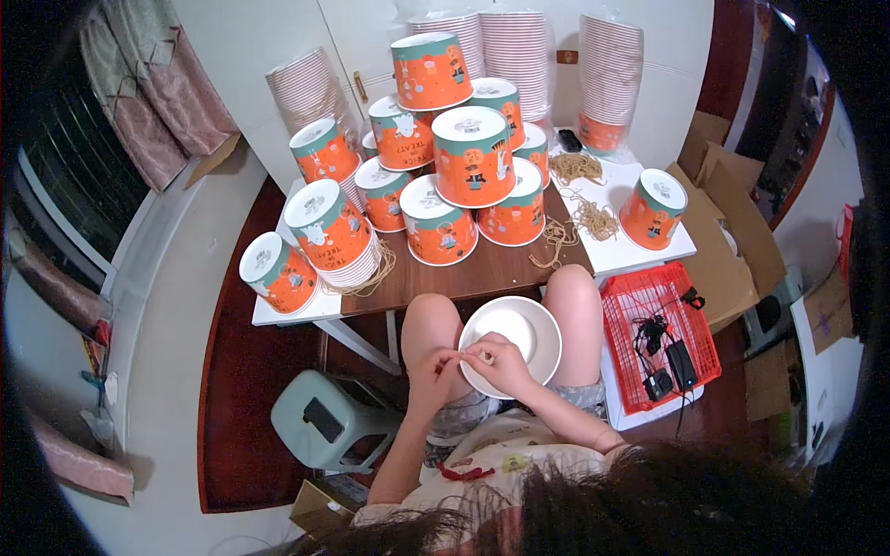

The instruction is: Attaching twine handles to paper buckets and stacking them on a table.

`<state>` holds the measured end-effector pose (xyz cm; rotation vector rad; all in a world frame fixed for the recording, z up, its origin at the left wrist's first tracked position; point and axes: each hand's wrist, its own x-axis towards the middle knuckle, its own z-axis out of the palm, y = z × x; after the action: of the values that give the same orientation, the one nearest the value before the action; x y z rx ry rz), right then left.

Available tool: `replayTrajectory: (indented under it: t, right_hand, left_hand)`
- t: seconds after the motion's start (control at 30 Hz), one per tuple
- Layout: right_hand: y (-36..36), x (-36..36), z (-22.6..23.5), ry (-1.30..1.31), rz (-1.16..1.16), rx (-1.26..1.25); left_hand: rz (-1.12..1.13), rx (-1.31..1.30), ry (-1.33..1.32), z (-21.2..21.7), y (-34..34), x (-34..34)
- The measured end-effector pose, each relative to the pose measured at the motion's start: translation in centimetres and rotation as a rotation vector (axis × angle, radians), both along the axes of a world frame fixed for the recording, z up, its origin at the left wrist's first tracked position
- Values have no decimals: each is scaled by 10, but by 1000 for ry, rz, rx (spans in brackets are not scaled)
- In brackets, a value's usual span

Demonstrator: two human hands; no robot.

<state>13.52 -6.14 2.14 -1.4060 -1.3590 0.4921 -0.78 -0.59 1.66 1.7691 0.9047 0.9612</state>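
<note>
A white paper bucket (538, 335) rests between my thighs, its open mouth facing up and its white inside showing. My left hand (434, 372) is closed in a pinch just outside the bucket's left rim. Over that rim, my right hand (498, 361) is closed too, its fingertips meeting those of the left. Anything between the fingertips is too small to make out. On the table ahead, orange and green printed buckets (473, 167) are piled upside down. Tan cords lie in heaps (593, 218) at the right of the pile, with another bundle (366, 273) by the left stack.
Tall stacks of nested buckets (514, 65) in clear plastic stand at the back. A red basket (615, 347) with black adapters and cables sits at my right, near cardboard boxes (728, 241). At my left is a pale stool (297, 408) with a dark phone-like slab on it.
</note>
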Motion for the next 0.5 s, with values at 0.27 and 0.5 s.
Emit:
replayTrajectory:
  t: [0.27, 0.5]
  right_hand:
    - [1, 0, 0, 2, -2, -1]
    - [1, 0, -2, -14, 6, 4]
  left_hand:
    - [-29, -72, -50, -3, -2, 2]
    - [1, -64, -7, 0, -4, 3]
